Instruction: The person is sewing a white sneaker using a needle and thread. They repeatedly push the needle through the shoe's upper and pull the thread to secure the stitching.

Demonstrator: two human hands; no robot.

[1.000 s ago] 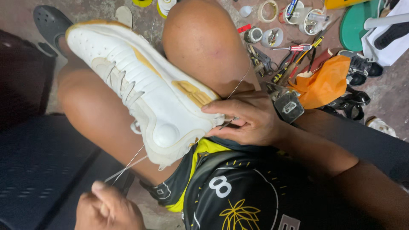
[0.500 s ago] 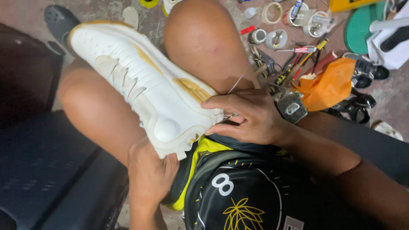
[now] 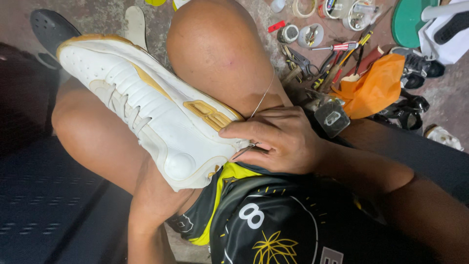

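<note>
One shoe: a white and gold sneaker [image 3: 146, 105] rests sole-edge up across my bare thighs, its heel end touching my right hand.
Right hand [image 3: 278, 139]: closed on the heel edge of the sneaker, fingers pinching a thin metal needle [image 3: 243, 152] against the sole seam.
Thread [image 3: 264, 95]: runs taut from my right hand up over my knee.
Left hand: under the sneaker, hidden; only my forearm [image 3: 151, 205] shows, so I cannot tell its grip.
Beyond my right hand: an orange bag [image 3: 373, 88] and scattered hand tools [image 3: 337, 61] on the floor.
</note>
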